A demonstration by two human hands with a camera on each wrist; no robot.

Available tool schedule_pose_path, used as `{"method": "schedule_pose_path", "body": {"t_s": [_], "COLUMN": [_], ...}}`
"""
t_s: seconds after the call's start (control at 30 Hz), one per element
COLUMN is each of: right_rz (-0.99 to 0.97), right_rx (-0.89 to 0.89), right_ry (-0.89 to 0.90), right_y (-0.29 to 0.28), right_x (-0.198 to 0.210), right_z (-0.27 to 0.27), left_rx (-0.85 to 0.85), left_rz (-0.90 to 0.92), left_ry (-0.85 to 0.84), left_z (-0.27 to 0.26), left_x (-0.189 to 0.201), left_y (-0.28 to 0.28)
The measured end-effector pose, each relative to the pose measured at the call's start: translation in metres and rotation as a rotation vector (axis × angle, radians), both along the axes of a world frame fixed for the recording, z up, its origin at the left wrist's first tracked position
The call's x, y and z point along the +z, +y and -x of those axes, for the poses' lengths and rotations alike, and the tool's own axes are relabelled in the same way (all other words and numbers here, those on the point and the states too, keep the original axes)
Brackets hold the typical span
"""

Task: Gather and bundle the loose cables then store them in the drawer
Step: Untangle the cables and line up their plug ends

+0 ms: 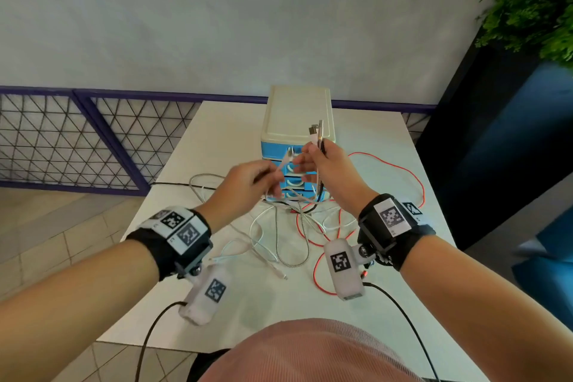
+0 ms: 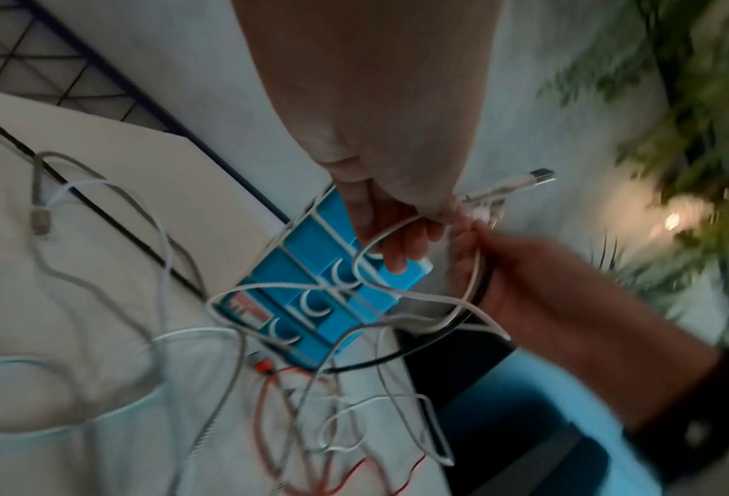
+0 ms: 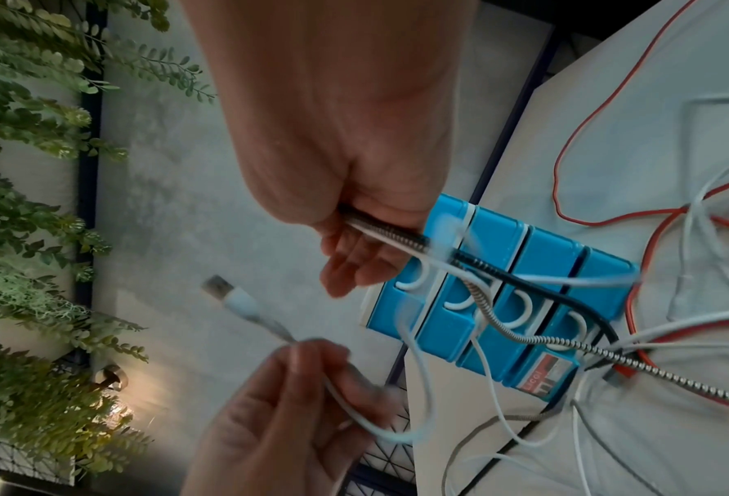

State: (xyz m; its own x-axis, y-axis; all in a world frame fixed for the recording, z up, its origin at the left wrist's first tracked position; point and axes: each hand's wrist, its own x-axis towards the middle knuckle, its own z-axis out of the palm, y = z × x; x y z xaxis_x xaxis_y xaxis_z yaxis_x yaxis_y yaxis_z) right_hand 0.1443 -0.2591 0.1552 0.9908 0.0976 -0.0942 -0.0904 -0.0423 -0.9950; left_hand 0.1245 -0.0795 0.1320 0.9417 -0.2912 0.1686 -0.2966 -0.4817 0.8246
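My left hand (image 1: 266,178) pinches a white cable (image 1: 283,161) just below its USB plug (image 3: 223,290), raised in front of the drawer unit (image 1: 296,121). Just to its right, my right hand (image 1: 313,158) grips a bunch of cable ends, a braided silver one (image 3: 380,231) among them. Their plugs (image 1: 317,133) stick up above the fist. The held cables hang down to a tangle on the white table (image 1: 381,146): a red cable (image 1: 400,169), a braided cable (image 1: 297,259) and thin white cables (image 1: 263,245). The blue drawers (image 3: 520,295) are all closed.
The drawer unit, cream on top, stands at the table's far middle. A black cord (image 1: 173,184) runs off the table's left edge. A mesh fence (image 1: 77,139) lies behind on the left, and a plant (image 1: 533,0) and blue seat (image 1: 545,146) stand at the right.
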Motion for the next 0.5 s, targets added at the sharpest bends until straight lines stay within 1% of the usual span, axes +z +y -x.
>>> {"method": "schedule_pose_path", "body": {"t_s": [0.07,0.13,0.23,0.37,0.4,0.5], "right_rz": [-0.074,-0.139,-0.212,-0.267,-0.29,-0.322], "right_rx": [0.022,0.055,0.077,0.07,0.068,0.041], "right_ry": [-0.021,-0.042,-0.055,-0.064,-0.056,-0.045], "right_y": [0.004,0.01,0.017,0.02,0.021,0.023], "right_x": [-0.001,0.0,0.005,0.009,0.01,0.012], "right_z": [0.002,0.004,0.004,0.003,0.004,0.005], "left_rx": [0.056,0.085,0.085,0.047,0.018,-0.064], "left_rz": [0.146,0.216,0.224,0.15,0.151,0.236], "left_ry": [0.041,0.075,0.081,0.065,0.088,0.204], "left_z": [-0.006,-0.01,-0.012,-0.012,-0.013,-0.011], "left_x": [0.015,0.024,0.032,0.031,0.03,0.027], "left_y": [-0.007,-0.014,-0.024,-0.033,-0.034,-0.037]}}
